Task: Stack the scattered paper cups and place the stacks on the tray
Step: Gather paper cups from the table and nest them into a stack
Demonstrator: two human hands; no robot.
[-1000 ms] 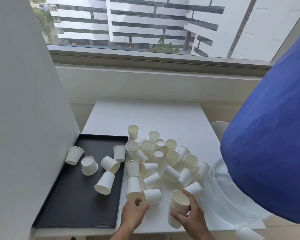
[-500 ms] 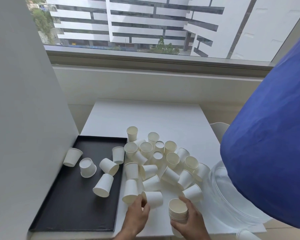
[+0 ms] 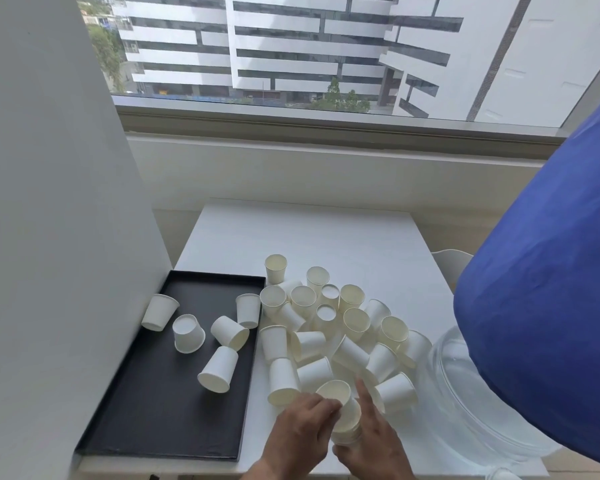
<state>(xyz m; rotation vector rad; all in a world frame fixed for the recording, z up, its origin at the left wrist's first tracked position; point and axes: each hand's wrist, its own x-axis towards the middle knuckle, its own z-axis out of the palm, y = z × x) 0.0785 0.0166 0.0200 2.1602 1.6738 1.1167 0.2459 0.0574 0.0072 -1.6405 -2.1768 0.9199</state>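
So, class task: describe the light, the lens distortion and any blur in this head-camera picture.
Head view: soft daylight from the window, faint shadows under the paper cups; wide-angle lens bows the sill and white table edges; the hands and the stack are slightly motion-blurred; blue fabric blocks the right side.

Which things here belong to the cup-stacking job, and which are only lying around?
For the job: stack of cups held by left hand and right hand; loose cups; black tray.

Only around: clear plastic container; blue cloth.
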